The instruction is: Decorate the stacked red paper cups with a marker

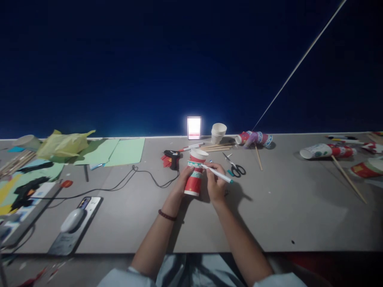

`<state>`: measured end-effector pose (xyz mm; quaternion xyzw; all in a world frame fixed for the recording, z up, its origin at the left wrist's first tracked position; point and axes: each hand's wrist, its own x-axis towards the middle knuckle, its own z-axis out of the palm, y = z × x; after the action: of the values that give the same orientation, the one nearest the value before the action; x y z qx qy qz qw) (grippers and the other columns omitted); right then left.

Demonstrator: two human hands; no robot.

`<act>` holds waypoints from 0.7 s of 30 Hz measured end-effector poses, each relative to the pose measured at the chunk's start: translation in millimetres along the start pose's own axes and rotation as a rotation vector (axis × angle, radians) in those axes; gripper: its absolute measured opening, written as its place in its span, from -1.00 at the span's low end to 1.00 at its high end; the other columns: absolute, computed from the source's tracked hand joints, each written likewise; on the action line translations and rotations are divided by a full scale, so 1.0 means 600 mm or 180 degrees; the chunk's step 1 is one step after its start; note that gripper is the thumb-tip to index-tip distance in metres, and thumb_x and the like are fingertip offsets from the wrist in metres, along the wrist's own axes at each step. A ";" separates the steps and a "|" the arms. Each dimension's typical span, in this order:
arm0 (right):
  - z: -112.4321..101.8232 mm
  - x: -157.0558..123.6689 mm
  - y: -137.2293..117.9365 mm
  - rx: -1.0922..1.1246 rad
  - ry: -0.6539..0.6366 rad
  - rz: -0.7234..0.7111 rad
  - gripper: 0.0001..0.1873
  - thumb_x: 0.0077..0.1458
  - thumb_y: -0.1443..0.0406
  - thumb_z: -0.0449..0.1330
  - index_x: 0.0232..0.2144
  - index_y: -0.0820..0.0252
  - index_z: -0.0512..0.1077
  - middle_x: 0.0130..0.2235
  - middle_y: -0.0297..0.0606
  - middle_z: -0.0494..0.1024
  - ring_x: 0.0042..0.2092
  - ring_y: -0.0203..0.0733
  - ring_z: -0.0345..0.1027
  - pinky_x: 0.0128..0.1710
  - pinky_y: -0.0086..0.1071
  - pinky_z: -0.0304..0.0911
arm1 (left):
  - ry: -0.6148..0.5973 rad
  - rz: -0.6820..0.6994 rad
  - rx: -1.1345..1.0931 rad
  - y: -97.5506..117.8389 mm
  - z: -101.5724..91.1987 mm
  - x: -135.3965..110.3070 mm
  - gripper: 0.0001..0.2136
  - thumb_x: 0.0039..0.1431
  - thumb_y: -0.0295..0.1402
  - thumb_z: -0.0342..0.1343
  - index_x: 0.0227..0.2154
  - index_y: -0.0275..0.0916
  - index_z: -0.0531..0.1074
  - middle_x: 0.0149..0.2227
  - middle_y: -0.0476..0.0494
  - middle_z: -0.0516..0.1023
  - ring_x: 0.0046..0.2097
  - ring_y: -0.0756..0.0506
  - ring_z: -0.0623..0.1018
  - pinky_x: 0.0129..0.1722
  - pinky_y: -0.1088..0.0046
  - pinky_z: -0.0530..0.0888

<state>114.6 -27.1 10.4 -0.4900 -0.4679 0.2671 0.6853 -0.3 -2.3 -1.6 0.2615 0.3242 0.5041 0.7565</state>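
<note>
My left hand [183, 180] is wrapped round a red paper cup [195, 175] with a teal patterned band, held tilted over the grey table [269, 215]. My right hand [216, 183] pinches a white pen with a teal cap [218, 174], its tip against the cup's band. A black glue gun [172, 158] stands just behind the cup to the left. Black-handled scissors [235, 167] lie to the right of my right hand.
A glowing lamp [194, 127] and stacked white cups [218, 132] stand at the back. Decorated cups on sticks [326, 151] lie right, another [254, 138] behind. Green paper sheets [119, 151], a phone [74, 223] and a cable [125, 179] lie left.
</note>
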 end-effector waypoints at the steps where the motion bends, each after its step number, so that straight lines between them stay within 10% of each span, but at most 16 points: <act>1: 0.000 0.000 0.000 0.0005 -0.0007 -0.0002 -0.88 0.11 0.23 0.13 -0.34 0.13 0.42 -0.31 -0.27 0.57 -0.23 -0.17 0.46 -0.21 -0.28 0.39 | -0.0004 0.0010 0.0008 0.000 0.000 0.000 -0.57 0.03 -0.20 0.29 -0.08 -0.38 0.51 -0.24 -0.28 0.64 -0.27 -0.15 0.62 -0.20 0.39 0.49; 21: 0.000 -0.001 0.002 0.0197 -0.0058 0.0019 -0.88 0.12 0.23 0.14 -0.32 0.13 0.43 -0.27 -0.26 0.57 -0.18 -0.15 0.47 -0.15 -0.27 0.38 | -0.0110 -0.0073 -0.0091 -0.004 -0.006 0.004 -0.55 0.07 -0.18 0.26 -0.05 -0.38 0.51 -0.18 -0.29 0.64 -0.17 -0.18 0.62 -0.08 0.35 0.48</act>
<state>114.7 -27.5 9.2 -0.4675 -0.4642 0.2879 0.6951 -0.5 -0.6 -6.2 0.2557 0.3069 0.4954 0.7714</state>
